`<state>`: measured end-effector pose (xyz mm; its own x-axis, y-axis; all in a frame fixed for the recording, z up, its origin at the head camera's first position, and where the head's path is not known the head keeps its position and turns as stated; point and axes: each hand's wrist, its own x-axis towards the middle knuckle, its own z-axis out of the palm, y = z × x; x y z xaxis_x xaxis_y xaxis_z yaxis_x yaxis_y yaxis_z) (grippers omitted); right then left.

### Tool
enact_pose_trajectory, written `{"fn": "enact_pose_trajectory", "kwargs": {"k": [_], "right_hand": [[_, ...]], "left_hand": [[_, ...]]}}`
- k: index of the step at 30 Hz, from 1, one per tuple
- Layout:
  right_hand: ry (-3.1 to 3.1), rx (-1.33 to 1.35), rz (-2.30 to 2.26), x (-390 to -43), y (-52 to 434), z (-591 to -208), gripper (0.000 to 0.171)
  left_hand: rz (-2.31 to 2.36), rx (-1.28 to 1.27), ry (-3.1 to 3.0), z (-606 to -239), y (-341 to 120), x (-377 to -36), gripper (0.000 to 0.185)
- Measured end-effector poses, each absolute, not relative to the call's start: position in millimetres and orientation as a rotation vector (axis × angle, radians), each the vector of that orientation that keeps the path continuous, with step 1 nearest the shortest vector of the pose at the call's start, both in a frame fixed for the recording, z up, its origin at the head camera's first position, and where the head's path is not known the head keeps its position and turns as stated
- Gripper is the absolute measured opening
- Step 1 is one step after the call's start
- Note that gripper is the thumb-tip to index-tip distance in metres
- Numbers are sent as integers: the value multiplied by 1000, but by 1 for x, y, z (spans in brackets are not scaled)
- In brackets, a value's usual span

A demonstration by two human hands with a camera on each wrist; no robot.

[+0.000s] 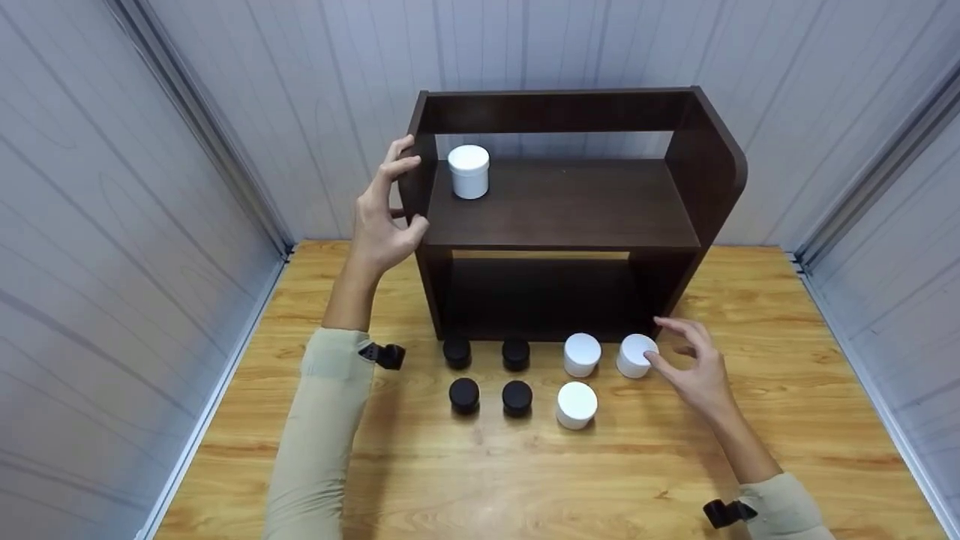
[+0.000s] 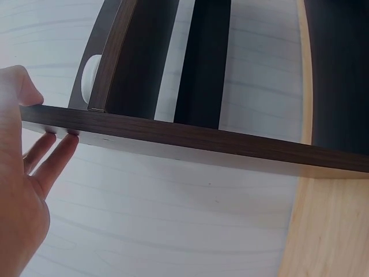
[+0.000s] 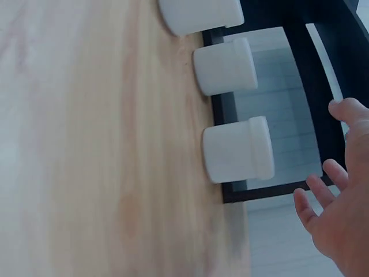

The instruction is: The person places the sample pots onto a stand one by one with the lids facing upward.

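My left hand [image 1: 381,225] grips the left side panel of a dark brown two-tier shelf [image 1: 592,206]. In the left wrist view, the thumb lies on one face of the panel and the fingertips [image 2: 70,140] on the other. Above the table, my right hand [image 1: 697,371] is held with thumb and fingers spread around the rightmost white lidded jar [image 1: 636,357]. The right wrist view shows a gap between those fingers and the nearest jar [image 3: 237,151]. Another white jar [image 1: 469,174] stands upright at the left of the upper tier.
Two more white jars, one behind [image 1: 582,354] and one in front [image 1: 577,406], stand left of the rightmost jar. Several small black jars [image 1: 517,398] stand in two rows further left on the wooden table [image 1: 480,495]. Pale panel walls [image 1: 360,45] enclose the back and sides.
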<state>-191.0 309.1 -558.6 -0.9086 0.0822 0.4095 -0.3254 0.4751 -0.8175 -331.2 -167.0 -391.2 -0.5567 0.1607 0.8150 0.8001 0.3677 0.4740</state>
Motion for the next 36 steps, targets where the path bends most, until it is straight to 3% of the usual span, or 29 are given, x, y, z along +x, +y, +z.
{"fn": "enact_pose_trajectory", "kwargs": {"k": [10, 36], "right_hand": [[-2357, 232, 1482, -186, 313, -578, 66], [-2220, 283, 1748, -196, 319, -617, 70]], "left_hand": [[-1215, -827, -1961, -391, -168, -330, 72], [-1197, -830, -1931, -392, -167, -333, 72]]}}
